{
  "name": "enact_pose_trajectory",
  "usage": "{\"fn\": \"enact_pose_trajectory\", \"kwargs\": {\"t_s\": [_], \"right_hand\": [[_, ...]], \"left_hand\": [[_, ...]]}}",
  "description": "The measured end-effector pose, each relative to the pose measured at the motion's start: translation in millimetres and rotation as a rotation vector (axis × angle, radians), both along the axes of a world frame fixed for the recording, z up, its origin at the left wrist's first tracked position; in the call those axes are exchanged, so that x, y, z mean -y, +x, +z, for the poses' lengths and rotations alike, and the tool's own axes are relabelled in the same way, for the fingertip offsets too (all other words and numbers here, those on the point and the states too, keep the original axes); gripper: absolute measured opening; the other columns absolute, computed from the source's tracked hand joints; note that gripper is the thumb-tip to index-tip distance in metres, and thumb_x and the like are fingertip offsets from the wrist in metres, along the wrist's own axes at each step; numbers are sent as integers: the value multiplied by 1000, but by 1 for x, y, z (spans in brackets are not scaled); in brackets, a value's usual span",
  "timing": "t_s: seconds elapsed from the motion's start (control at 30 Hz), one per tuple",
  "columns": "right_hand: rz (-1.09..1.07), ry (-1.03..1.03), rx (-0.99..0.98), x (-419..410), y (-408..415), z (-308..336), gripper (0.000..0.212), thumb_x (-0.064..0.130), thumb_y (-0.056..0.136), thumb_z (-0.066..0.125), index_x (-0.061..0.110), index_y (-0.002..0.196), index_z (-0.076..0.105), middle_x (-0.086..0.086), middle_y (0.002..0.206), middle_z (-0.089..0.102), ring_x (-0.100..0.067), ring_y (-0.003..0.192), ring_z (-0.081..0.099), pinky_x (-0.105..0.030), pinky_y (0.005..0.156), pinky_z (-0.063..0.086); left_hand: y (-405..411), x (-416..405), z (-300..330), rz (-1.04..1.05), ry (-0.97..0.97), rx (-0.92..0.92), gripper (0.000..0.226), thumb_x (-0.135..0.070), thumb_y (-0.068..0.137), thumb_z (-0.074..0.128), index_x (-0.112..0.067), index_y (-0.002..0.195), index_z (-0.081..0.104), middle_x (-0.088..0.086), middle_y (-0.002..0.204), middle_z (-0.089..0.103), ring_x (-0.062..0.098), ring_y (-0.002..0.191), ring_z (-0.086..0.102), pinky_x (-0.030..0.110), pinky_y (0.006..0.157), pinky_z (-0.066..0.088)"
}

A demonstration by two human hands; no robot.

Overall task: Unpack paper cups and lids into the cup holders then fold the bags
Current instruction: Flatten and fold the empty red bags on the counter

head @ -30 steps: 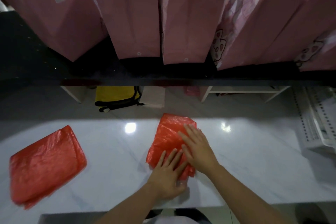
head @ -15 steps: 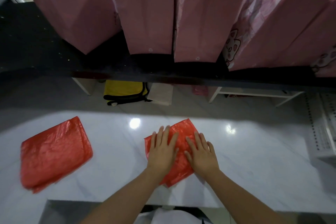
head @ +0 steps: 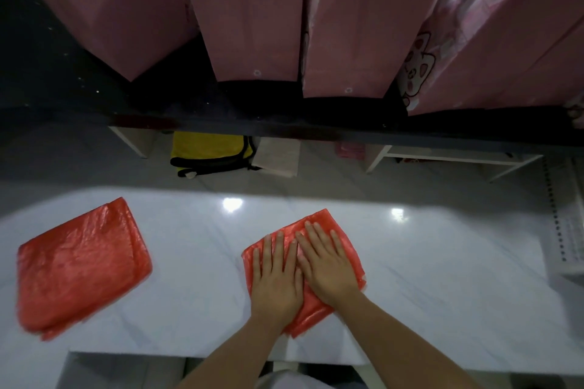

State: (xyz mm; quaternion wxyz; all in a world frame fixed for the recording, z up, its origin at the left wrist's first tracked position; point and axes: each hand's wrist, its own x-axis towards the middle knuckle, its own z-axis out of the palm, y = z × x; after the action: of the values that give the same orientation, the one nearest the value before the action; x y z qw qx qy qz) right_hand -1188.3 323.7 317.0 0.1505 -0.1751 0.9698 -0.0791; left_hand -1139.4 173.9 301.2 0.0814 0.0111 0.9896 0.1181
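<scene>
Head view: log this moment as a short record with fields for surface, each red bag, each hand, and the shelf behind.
surface: glossy white marble-look table
bag under hands: folded red plastic bag, lying flat near the table's front edge
second bag: folded red plastic bag, lying apart at the table's left end, untouched
left hand: left hand flat, fingers straight, pressing the bag
right hand: right hand flat beside it, pressing the same bag
shelf behind: pink paper bags standing in a row

crinkly plastic bag [head: 322,224] (thin, shiny), glossy table [head: 442,262]
</scene>
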Motion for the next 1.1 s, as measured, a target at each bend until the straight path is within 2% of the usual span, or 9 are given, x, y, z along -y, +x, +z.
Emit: {"fn": "enact_pose_trajectory", "kwargs": {"t_s": [0.13, 0.27, 0.37, 0.47, 0.57, 0.67, 0.8, 0.93, 1.1], "right_hand": [[-5, 17, -49, -5, 0, -6, 60, 52, 106, 16, 36, 161, -3, 4, 170, -7, -16, 155, -12, -46, 125, -1], [-48, -5, -84, -8, -1, -9, 63, 57, 104, 22, 36, 161, 6, 2, 170, -2, -22, 157, -5, -48, 125, 2], [-112, -10, -83, -17, -4, -10, 64, 59, 103, 23, 35, 161, 8, 2, 170, -3, -22, 156, -7, -48, 126, 0], [-177, 32, -25, -22, -12, -4, 64, 59, 103, 16, 37, 161, 1, 5, 169, -11, -17, 154, -18, -49, 125, -5], [-225, 49, 32, -16, -14, 3, 63, 57, 102, 5, 35, 160, -7, 5, 167, -19, -15, 151, -27, -49, 123, -14], [-255, -15, -68, -5, -8, 12, 61, 49, 105, 7, 27, 162, 5, 0, 169, -10, -17, 155, -17, -47, 124, -10], [-127, -21, -90, -2, 14, 0, 59, 49, 106, 4, 30, 161, -3, -1, 170, -10, -18, 155, -15, -47, 124, -3], [-93, 12, -109, -13, 22, -11, 59, 50, 107, 16, 31, 162, 4, -2, 170, -4, -23, 156, -7, -49, 125, 2], [-76, 2, -100, -17, 20, -12, 62, 52, 106, 19, 31, 162, 4, -2, 170, -5, -25, 156, -7, -50, 125, 1]], "left_hand": [[-1, 5, 2, 31, 18, -8, 61, -44, 107, 17, -19, 162, 11, 6, 170, 1, 26, 157, -1, 52, 124, 9], [-4, 9, 1, -16, 24, -27, 62, -44, 105, 26, -21, 162, 14, 6, 170, 4, 27, 157, 1, 52, 125, 7], [-20, 23, 1, -102, 35, -41, 64, -44, 103, 35, -22, 161, 20, 6, 170, 9, 27, 157, 3, 53, 125, 10], [-57, 51, 12, -302, 12, -21, 62, -45, 103, 40, -25, 160, 25, 4, 169, 13, 25, 156, 4, 53, 123, 15], [-82, 62, 30, -419, -72, 37, 60, -47, 106, 31, -28, 161, 18, 1, 170, 4, 23, 156, -6, 50, 125, 1], [-70, 38, 44, -205, -106, -5, 59, -44, 105, 23, -23, 160, 25, 6, 169, 10, 25, 157, -3, 53, 125, 1], [-27, 11, 29, -21, -64, 55, 63, -53, 103, 4, -29, 161, -5, 2, 169, -15, 24, 153, -23, 52, 124, -8], [0, 17, 14, -27, -45, 14, 64, -54, 104, 23, -28, 162, 10, 6, 170, 0, 29, 156, -6, 55, 125, 6], [-2, 19, 5, -52, -36, 0, 67, -55, 103, 28, -27, 162, 13, 7, 170, 1, 31, 156, -3, 55, 125, 4]]}}
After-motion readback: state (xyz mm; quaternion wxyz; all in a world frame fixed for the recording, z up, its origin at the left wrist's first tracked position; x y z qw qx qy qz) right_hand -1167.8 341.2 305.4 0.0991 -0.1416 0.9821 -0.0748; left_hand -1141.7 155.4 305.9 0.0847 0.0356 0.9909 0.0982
